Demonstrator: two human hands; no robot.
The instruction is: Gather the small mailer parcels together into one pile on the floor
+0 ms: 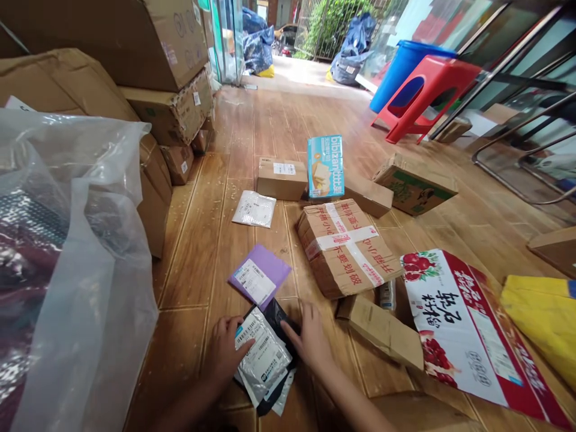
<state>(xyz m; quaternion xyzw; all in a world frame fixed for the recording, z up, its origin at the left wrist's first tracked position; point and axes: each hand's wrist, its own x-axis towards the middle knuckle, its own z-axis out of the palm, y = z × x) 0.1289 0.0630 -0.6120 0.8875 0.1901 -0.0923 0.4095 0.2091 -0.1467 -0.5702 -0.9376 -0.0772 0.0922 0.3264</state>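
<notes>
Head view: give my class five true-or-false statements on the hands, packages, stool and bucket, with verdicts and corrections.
1. The left hand touches the pile's top mailer. True.
2. The purple mailer lies under the right hand. False: the purple mailer lies beyond the right hand.
3. White tape forms a cross on the red-lettered carton. True.
4. The plastic stool is green. False: the plastic stool is red.
5. The blue bucket stands behind the plastic stool. True.

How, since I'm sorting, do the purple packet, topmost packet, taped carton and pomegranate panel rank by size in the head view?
1. Pomegranate panel
2. Taped carton
3. Purple packet and topmost packet: too alike to rank
</notes>
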